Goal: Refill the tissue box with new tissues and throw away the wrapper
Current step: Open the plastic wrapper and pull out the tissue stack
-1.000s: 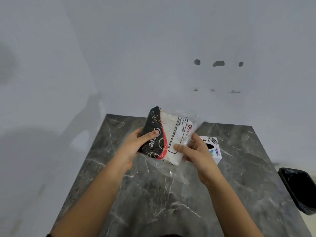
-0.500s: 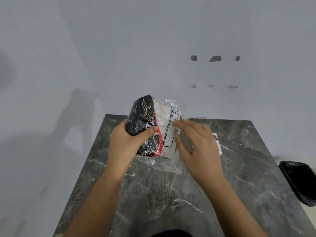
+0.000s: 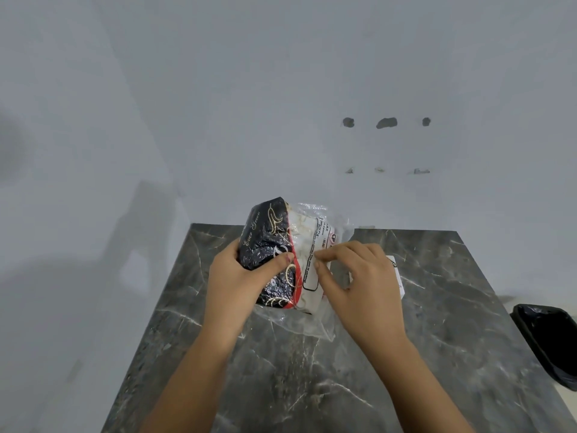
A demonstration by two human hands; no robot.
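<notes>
The left hand (image 3: 232, 284) is clamping the tissue pack (image 3: 282, 257) above the far part of the tabletop (image 3: 312, 379), thumb pressing across its black printed side. The clear wrapper (image 3: 312, 326) is trailing loose below the pack. The right hand (image 3: 359, 282) is pinching the wrapper's clear face with its fingertips (image 3: 318, 256). The tissue box (image 3: 396, 273) is lying behind that hand, mostly hidden. A black-lined bin (image 3: 549, 339) is sitting at the right, cut off by the edge.
</notes>
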